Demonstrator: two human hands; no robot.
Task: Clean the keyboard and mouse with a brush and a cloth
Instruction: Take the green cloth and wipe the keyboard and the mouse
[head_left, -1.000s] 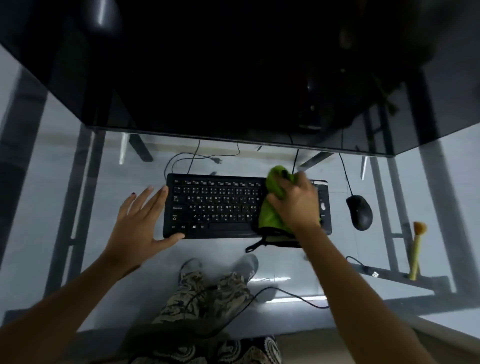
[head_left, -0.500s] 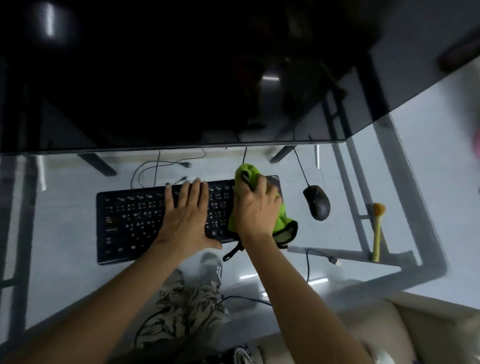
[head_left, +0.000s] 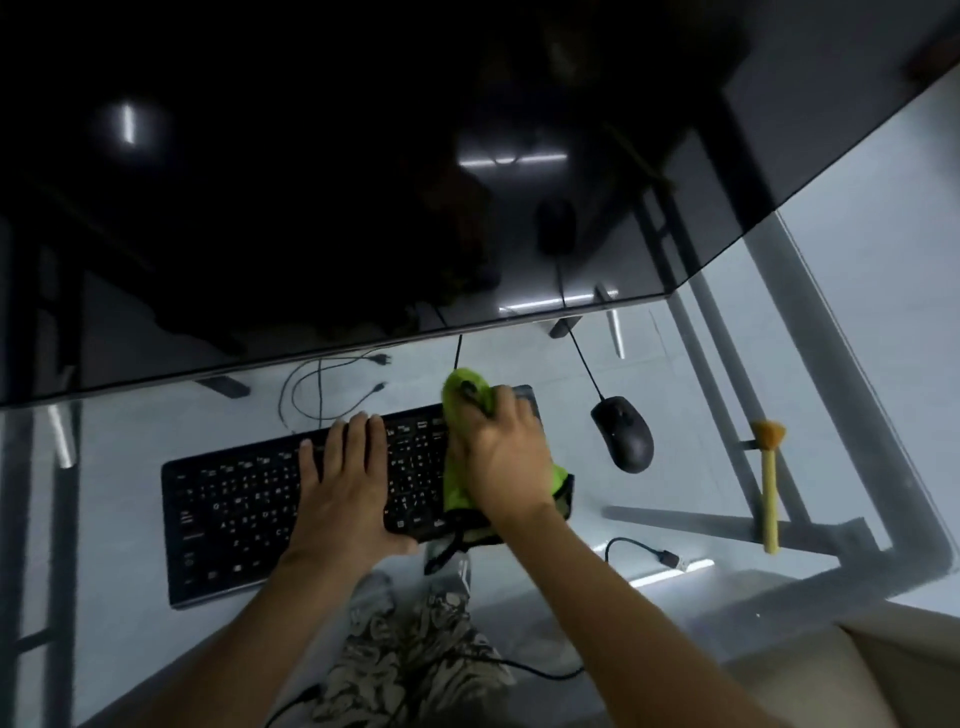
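Fingers (head_left: 470, 439) of the right hand (head_left: 506, 457) curl tight around the green cloth (head_left: 457, 483), pressing it on the keyboard (head_left: 234, 514). Beside them, the left hand (head_left: 345, 488) lies flat, fingers spread, on the keys.

keyboard (head_left: 234, 509) left half: bare | right half: under both hands | glass (head_left: 675, 467) between mouse (head_left: 623, 434) and brush (head_left: 769, 483): open | rear: monitor (head_left: 311, 208) overhangs

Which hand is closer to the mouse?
Right. The right hand wipes with the green cloth just left of the mouse; the left hand rests farther left.
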